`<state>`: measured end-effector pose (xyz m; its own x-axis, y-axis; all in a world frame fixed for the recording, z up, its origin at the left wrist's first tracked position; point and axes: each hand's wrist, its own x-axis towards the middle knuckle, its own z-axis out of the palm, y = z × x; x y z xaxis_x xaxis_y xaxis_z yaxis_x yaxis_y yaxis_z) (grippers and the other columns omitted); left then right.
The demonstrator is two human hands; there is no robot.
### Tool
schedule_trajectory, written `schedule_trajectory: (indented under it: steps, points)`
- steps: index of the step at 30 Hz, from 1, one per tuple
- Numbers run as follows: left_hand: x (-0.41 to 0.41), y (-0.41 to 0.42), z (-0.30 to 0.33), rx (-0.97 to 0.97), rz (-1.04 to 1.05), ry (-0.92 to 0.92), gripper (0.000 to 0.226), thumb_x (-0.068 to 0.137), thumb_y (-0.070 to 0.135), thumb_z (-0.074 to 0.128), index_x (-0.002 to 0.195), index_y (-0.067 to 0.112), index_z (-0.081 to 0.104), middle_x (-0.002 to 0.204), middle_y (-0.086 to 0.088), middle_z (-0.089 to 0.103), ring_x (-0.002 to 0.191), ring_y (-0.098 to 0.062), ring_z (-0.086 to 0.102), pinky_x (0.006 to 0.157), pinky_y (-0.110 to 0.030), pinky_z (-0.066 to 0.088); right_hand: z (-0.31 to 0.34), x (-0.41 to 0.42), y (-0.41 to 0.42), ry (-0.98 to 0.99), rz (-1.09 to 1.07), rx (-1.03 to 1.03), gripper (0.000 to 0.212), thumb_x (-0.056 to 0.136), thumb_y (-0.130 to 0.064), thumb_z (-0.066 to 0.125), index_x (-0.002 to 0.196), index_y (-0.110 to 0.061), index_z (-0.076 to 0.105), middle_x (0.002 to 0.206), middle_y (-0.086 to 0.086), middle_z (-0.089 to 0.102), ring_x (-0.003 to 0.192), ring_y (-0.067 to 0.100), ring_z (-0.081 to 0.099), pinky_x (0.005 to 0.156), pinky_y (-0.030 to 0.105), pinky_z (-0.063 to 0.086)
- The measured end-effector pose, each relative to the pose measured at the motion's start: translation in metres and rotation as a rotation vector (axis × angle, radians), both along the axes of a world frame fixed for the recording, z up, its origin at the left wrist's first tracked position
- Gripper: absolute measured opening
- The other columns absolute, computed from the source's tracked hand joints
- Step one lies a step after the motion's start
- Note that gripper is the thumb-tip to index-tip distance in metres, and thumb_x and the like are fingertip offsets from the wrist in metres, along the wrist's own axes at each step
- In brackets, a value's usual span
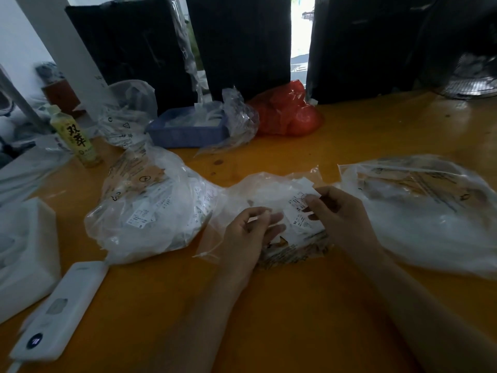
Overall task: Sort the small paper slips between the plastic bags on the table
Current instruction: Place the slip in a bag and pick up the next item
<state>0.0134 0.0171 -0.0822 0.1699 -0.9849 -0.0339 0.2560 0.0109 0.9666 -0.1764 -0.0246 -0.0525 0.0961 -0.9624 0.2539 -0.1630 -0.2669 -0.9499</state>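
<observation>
**Sorting printed slips over the middle bag**

Both hands work at the centre of the orange wooden tabletop (349, 135), just above a clear, crumpled plastic bag in the middle (271, 192). My right hand (338, 211) pinches a small white paper slip with black print (297, 201) between thumb and fingertips. My left hand (250, 230) is loosely curled, thumb and forefinger pinching what looks like another small white scrap; it is too blurred to be sure.

More printed slips lie on and inside the middle bag, just under my hands. To my left sits a bulging clear plastic bag full of white slips (150, 208), touching the middle one. To my right lies a flatter clear zip bag (419, 211), its contents hard to make out.

Further back stand a blue plastic tray (185, 130), a red plastic bag (290, 114) and a yellow-green drink bottle (75, 135). A white remote-like device (59, 310) rests near my left forearm.

Risks, as I judge them: the light slips could cling together, so two go where one belongs. Dim light and small print could make me misread a size mark. The slack bag mouths might let a slip slide onto the tabletop.
</observation>
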Motion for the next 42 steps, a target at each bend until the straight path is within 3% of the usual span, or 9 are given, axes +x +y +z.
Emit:
schedule_trajectory:
  steps: [3,6,8,12,15,19,25,39,42]
  points:
    - [0.001,0.0,0.0,-0.031,0.018,-0.063,0.011,0.1,0.022,0.072,0.101,0.022,0.082,0.109,-0.005,0.082,0.105,-0.023,0.078,0.09,-0.031,0.063,0.001,0.0,0.001,0.027,-0.025,-0.057,0.015,0.096,-0.031,0.067,0.09,-0.044,0.065,0.083,-0.016,0.072,0.076,0.004,0.069,0.07,0.014,0.055]
    - [0.001,0.002,0.001,-0.048,-0.011,-0.1,0.013,0.093,0.024,0.079,0.105,0.021,0.084,0.108,-0.004,0.082,0.107,-0.02,0.078,0.091,-0.028,0.062,0.002,-0.001,0.001,-0.036,-0.02,-0.044,0.008,0.095,-0.025,0.069,0.101,-0.031,0.068,0.082,-0.012,0.074,0.076,0.002,0.071,0.07,0.01,0.053]
    - [0.002,0.003,0.001,-0.055,-0.018,-0.192,0.013,0.091,0.029,0.082,0.104,0.027,0.084,0.107,0.002,0.082,0.106,-0.015,0.078,0.09,-0.027,0.062,0.003,0.0,0.002,-0.058,-0.003,-0.044,0.012,0.094,-0.021,0.07,0.106,-0.022,0.068,0.084,-0.012,0.075,0.079,0.003,0.072,0.072,0.012,0.054]
    - [0.001,0.004,0.001,-0.069,-0.009,-0.347,0.014,0.091,0.031,0.083,0.104,0.028,0.084,0.101,0.011,0.082,0.098,-0.006,0.077,0.082,-0.018,0.06,0.004,0.003,0.007,-0.017,0.059,-0.09,0.017,0.093,-0.018,0.071,0.096,-0.033,0.065,0.088,-0.012,0.075,0.084,0.005,0.073,0.078,0.018,0.058]
    - [0.001,0.004,-0.001,-0.071,-0.008,-0.412,0.012,0.092,0.03,0.082,0.104,0.03,0.083,0.1,0.014,0.082,0.096,-0.003,0.077,0.081,-0.017,0.059,0.001,0.005,0.007,0.047,0.07,-0.108,0.011,0.094,-0.016,0.071,0.099,-0.025,0.068,0.086,-0.005,0.074,0.085,0.006,0.072,0.08,0.022,0.059]
    - [0.0,0.003,-0.003,-0.069,-0.01,-0.448,0.011,0.092,0.026,0.082,0.103,0.028,0.081,0.1,0.013,0.081,0.093,-0.002,0.077,0.08,-0.015,0.059,0.0,0.007,0.008,0.138,0.067,-0.133,0.01,0.095,-0.015,0.07,0.105,-0.014,0.071,0.091,-0.004,0.073,0.085,0.004,0.069,0.076,0.018,0.055]
    - [0.001,0.002,-0.005,-0.07,-0.011,-0.448,0.017,0.093,0.02,0.082,0.109,0.014,0.081,0.098,0.006,0.082,0.086,-0.005,0.079,0.076,-0.014,0.059,-0.003,0.008,0.006,0.238,0.046,-0.19,0.009,0.096,-0.017,0.069,0.104,-0.02,0.071,0.098,-0.013,0.07,0.091,0.001,0.066,0.078,0.014,0.052]
    - [0.002,0.003,-0.005,-0.045,-0.02,-0.482,0.025,0.092,0.023,0.083,0.114,0.013,0.079,0.098,0.014,0.081,0.087,-0.002,0.077,0.075,-0.015,0.059,-0.005,0.01,0.009,0.307,0.023,-0.26,0.009,0.098,-0.018,0.068,0.105,-0.021,0.071,0.1,-0.022,0.067,0.096,0.0,0.063,0.086,0.024,0.053]
    - [0.002,0.003,-0.004,-0.046,-0.034,-0.472,0.021,0.093,0.021,0.082,0.113,0.014,0.08,0.1,0.013,0.081,0.088,-0.003,0.078,0.076,-0.015,0.059,-0.005,0.011,0.01,0.328,0.01,-0.276,0.009,0.098,-0.019,0.068,0.106,-0.022,0.071,0.101,-0.021,0.068,0.097,-0.003,0.062,0.086,0.019,0.05]
